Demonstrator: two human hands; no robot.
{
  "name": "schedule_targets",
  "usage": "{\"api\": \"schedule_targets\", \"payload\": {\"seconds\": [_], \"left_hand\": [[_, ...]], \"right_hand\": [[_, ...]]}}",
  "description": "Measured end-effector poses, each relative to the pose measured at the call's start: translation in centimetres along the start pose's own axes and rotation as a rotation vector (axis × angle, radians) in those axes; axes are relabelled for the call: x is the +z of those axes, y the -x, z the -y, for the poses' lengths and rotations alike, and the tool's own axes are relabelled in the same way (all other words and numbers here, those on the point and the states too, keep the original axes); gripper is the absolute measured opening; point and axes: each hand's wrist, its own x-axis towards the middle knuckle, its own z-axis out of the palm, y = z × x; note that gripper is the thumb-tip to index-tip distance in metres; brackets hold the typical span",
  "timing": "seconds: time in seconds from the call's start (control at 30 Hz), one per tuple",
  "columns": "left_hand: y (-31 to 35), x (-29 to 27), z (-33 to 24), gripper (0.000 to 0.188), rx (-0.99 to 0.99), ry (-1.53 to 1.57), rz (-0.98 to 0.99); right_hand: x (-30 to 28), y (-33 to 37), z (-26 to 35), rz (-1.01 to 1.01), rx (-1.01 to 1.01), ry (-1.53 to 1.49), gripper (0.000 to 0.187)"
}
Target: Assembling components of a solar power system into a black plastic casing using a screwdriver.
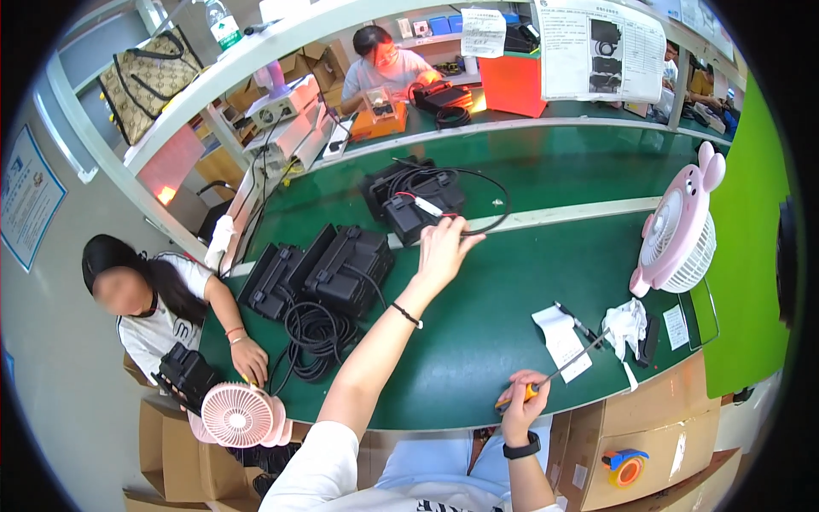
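My left hand (443,254) reaches over the green table to a black boxy device (411,213) with a coiled black cable (497,183) on it. Its fingers close on the cable near the device's front edge, though the exact grip is partly hidden. A white tag with a red wire (426,206) lies just beyond the fingertips. Close to the table's front edge, my right hand (522,401) is wrapped round the orange-and-yellow handle of a screwdriver (563,367). Its long shaft points up and right, over a white paper slip (563,343).
More black devices (345,269) with a coiled cable (311,341) stand left. A pink rabbit-eared fan (678,224), crumpled tissue (627,326) and pen (577,320) are right. A co-worker (162,299) sits at left, hand on the table beside a pink fan (237,416); another works behind.
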Motion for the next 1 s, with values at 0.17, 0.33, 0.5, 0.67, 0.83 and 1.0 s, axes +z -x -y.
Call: {"api": "schedule_targets", "payload": {"seconds": [0.17, 0.33, 0.5, 0.67, 0.83, 1.0], "left_hand": [[5.6, -3.6, -4.9, 0.036, 0.032, 0.037, 0.089], [14.8, -6.2, -5.0, 0.032, 0.029, 0.048, 0.118], [24.8, -8.3, -7.9, 0.038, 0.069, 0.016, 0.261], [31.1, -13.9, -10.0, 0.072, 0.305, 0.153, 0.388], [33.1, -16.2, -8.0, 0.037, 0.412, 0.067, -0.132], [26.5, -17.1, -7.6, 0.039, -0.11, 0.207, -0.306]], "right_hand": [[0.3, -0.2, -0.4, -0.092, -0.024, -0.043, 0.009], [0.6, -0.5, -0.5, -0.215, -0.041, -0.122, 0.009], [-1.3, -1.1, -0.2, -0.322, 0.233, -0.246, 0.008], [-4.0, 0.2, 2.5, -0.152, 0.224, -0.174, 0.006], [-4.0, 0.5, 6.5, 0.0, 0.266, -0.022, 0.008], [-3.4, 0.7, 9.1, 0.144, 0.129, 0.306, 0.008]]}}
